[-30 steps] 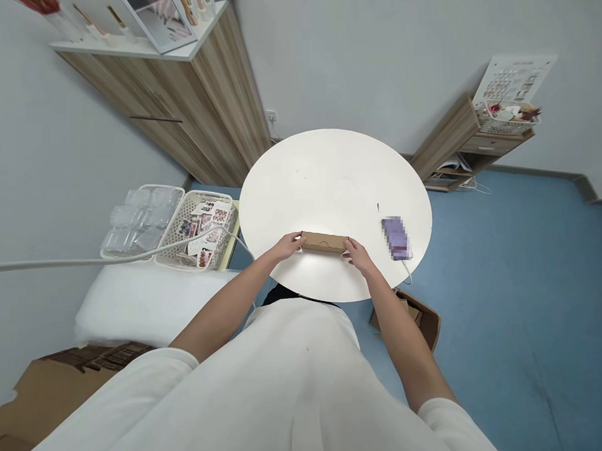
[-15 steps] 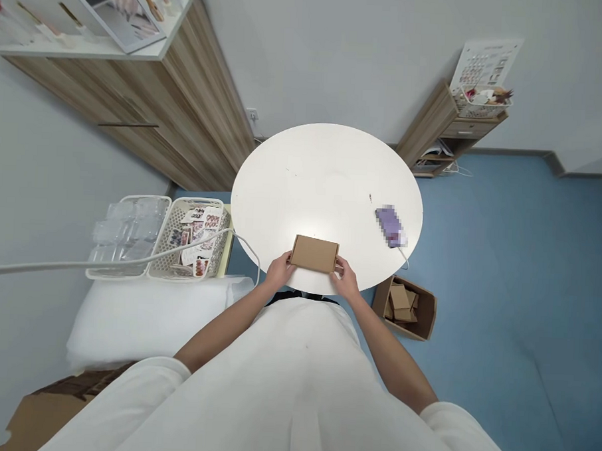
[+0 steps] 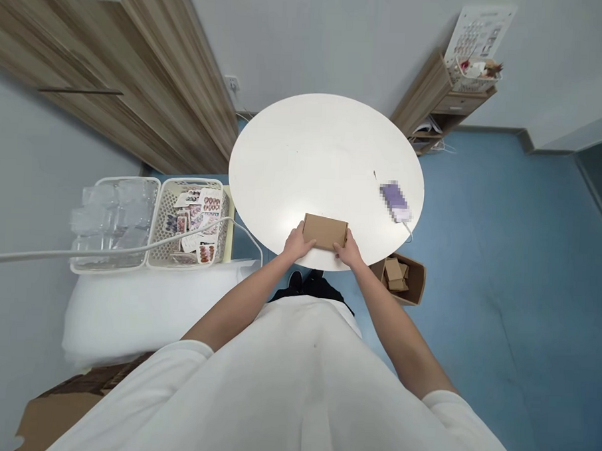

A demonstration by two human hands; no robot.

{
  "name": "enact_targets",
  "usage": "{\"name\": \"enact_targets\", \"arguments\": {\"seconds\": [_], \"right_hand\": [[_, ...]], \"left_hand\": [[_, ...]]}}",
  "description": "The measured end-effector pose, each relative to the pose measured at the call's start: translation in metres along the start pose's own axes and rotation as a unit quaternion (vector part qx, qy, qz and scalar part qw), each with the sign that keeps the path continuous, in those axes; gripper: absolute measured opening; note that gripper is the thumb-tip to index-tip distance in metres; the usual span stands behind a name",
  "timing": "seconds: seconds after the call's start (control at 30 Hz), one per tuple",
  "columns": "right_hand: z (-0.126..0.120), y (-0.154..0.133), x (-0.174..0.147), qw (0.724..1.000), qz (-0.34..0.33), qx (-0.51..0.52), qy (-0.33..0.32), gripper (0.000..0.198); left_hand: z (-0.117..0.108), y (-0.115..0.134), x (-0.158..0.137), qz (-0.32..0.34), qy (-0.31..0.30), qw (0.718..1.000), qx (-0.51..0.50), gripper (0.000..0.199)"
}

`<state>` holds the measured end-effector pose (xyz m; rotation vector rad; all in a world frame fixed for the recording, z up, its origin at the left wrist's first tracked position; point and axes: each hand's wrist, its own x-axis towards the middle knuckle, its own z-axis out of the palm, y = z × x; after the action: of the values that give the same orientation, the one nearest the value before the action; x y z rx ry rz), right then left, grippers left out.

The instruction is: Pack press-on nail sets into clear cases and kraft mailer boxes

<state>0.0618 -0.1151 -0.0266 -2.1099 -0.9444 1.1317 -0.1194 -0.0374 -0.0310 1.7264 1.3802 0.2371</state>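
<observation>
While the left hand (image 3: 297, 245) and right hand (image 3: 350, 251) clamp fingers (image 3: 309, 244) on a box (image 3: 325, 231) at the near edge of the table (image 3: 324, 147), a blurred purple thing (image 3: 394, 197) lies by the right edge; past the left, a cable (image 3: 40, 257) fronts baskets (image 3: 165, 206)

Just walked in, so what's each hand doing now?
Left hand: holding the cardboard box by its left end.
Right hand: holding that box's right end.

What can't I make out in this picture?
All in the head view:
Inside of the cardboard box: hidden by its top panel.
Left hand and right hand: some fingers hidden by the box.
Purple item: details pixelated.
Poster: lettering too small to read.
Wood-grain cabinet: cut off by the left edge.
</observation>
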Motion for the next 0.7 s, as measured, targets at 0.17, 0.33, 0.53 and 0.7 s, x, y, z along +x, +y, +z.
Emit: {"name": "enact_targets", "arguments": {"seconds": [0.17, 0.33, 0.53, 0.7], "right_hand": [[0.028, 0.012, -0.024, 0.997, -0.043, 0.006, 0.070, 0.073], [0.016, 0.021, -0.039, 0.996, -0.041, -0.009, 0.079, 0.072], [-0.020, 0.031, -0.059, 0.993, -0.018, -0.007, 0.118, 0.063], [-0.063, 0.063, -0.071, 0.979, 0.009, 0.002, 0.202, 0.059]], "left_hand": [[0.007, -0.005, -0.014, 0.038, 0.012, 0.999, -0.007, 0.074], [0.008, -0.006, -0.027, 0.053, 0.007, 0.999, -0.001, 0.073], [0.018, 0.017, -0.029, 0.097, -0.037, 0.995, 0.013, 0.069], [0.041, 0.062, -0.019, 0.154, -0.095, 0.982, 0.057, 0.068]]}}
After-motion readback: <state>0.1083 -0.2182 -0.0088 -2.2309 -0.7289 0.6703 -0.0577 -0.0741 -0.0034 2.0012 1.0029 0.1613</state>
